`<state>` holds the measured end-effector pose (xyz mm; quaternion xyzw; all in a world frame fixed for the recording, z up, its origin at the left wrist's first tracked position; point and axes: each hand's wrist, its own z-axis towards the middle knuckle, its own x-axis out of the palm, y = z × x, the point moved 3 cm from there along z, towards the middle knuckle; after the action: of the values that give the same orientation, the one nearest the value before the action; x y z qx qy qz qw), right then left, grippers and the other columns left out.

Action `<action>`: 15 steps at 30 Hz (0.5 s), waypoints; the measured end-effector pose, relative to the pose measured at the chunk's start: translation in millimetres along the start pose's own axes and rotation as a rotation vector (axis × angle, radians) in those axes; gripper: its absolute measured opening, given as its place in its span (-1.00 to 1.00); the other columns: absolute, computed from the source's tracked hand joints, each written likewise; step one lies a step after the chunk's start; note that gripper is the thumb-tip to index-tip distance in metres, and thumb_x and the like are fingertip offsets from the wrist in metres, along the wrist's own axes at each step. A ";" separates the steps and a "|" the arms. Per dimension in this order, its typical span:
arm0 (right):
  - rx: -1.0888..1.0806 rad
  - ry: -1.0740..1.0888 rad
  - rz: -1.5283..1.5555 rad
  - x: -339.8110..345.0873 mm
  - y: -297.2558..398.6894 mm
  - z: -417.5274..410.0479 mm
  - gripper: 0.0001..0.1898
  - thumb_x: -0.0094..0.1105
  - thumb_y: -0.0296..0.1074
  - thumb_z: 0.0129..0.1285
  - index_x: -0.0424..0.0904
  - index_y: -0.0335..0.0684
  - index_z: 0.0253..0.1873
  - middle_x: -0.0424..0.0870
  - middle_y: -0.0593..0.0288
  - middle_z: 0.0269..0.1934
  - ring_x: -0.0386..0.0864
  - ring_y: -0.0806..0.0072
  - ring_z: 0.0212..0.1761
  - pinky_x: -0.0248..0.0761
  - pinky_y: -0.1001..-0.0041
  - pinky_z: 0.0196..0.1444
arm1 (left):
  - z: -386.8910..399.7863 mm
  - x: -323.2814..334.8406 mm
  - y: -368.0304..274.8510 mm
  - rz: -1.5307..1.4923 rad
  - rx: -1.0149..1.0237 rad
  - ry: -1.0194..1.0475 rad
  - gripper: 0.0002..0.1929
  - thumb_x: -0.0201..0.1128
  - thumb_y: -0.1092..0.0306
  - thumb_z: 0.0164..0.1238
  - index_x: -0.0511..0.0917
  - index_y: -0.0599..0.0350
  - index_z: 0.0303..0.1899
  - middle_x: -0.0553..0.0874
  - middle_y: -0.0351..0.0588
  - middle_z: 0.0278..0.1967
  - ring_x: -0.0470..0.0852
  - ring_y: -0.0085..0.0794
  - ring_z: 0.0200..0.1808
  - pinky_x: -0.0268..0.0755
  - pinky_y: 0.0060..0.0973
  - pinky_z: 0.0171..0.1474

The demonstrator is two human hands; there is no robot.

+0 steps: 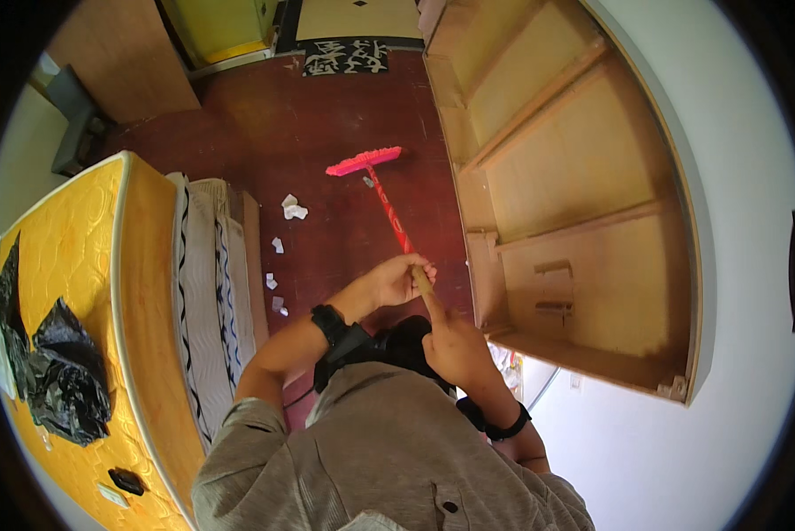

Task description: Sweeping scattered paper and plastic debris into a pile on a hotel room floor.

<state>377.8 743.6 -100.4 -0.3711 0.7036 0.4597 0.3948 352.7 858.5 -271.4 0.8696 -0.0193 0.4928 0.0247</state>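
Both my hands are closed around the handle of a broom (390, 219). My left hand (400, 279) grips lower, where the red patterned wrap gives way to bare wood. Higher up, near the handle's end, is my right hand (457, 348), its thumb side along the wood. The pink bristle head (364, 161) rests on the dark red floor (344, 119) ahead of me. A small grey scrap (368, 181) lies beside the broom's neck. Left of the handle, white paper-like scraps (294, 208) are strewn in a loose line toward me.
At left, a yellow mattress (59, 232) carries black plastic bags (69, 378); more mattresses (205, 279) stand beside it. An open wooden cabinet frame (570, 166) borders the right. A grey chair (75, 119) stands far left. A black-and-white mat (346, 57) lies by the doorway.
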 end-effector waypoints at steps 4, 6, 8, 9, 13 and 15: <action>-0.088 0.019 0.075 22.2 -56.8 79.9 -0.38 -0.04 -0.38 0.03 0.02 -0.37 0.23 0.48 -0.22 -0.38 0.50 -0.06 -0.43 0.39 0.13 -0.40 | 38.9 6.1 -41.2 -0.066 0.157 0.051 -0.94 0.01 0.41 0.24 0.37 0.16 -0.37 0.53 -0.11 -0.40 0.54 -0.40 -0.32 0.44 -0.48 -0.15; -0.132 0.082 0.098 35.6 -98.1 134.1 -0.44 -0.10 -0.34 0.08 0.06 -0.35 0.21 0.50 -0.25 -0.28 0.50 -0.11 -0.36 0.36 0.06 -0.33 | 68.1 2.7 -60.1 -0.075 0.145 -0.001 -0.93 0.01 0.39 0.25 0.38 0.15 -0.37 0.53 -0.13 -0.40 0.53 -0.40 -0.32 0.43 -0.48 -0.14; -0.225 0.183 0.123 53.1 -136.0 188.0 -0.47 -0.10 -0.29 0.11 0.09 -0.34 0.20 0.49 -0.26 -0.25 0.50 -0.11 -0.32 0.36 0.08 -0.28 | 89.7 8.0 -77.9 -0.035 0.166 -0.093 -0.89 0.00 0.32 0.28 0.39 0.13 -0.36 0.53 -0.15 -0.43 0.52 -0.41 -0.37 0.42 -0.45 -0.21; -0.297 0.281 0.150 55.1 -143.9 206.1 -0.49 -0.10 -0.25 0.14 0.13 -0.33 0.18 0.49 -0.27 -0.22 0.50 -0.11 -0.28 0.35 0.10 -0.23 | 96.8 10.6 -87.5 -0.050 0.196 -0.102 -0.89 0.00 0.32 0.28 0.39 0.13 -0.36 0.53 -0.15 -0.43 0.52 -0.41 -0.37 0.42 -0.45 -0.21; -0.609 0.553 0.232 7.1 -133.6 237.6 -0.49 -0.02 -0.18 0.19 0.15 -0.29 0.19 0.49 -0.15 -0.31 0.49 0.04 -0.25 0.34 0.28 -0.18 | 132.5 -46.3 -129.9 -0.237 0.233 -0.295 -0.92 -0.11 0.31 0.33 0.30 0.01 -0.34 0.50 -0.15 -0.52 0.49 -0.40 -0.45 0.43 -0.33 -0.31; -0.513 0.778 0.372 -24.8 -133.7 256.5 -0.48 -0.01 -0.20 0.19 0.15 -0.29 0.21 0.50 -0.11 -0.30 0.52 0.18 -0.28 0.35 0.37 -0.20 | 135.4 -47.9 -143.5 -0.321 0.356 -0.248 -0.90 -0.07 0.29 0.31 0.30 0.03 -0.35 0.48 -0.16 -0.57 0.47 -0.44 -0.55 0.45 -0.46 -0.44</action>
<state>561.3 948.3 -193.5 -0.4684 0.7174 0.5080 -0.0894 452.4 993.7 -385.3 0.9060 0.2028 0.3678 -0.0533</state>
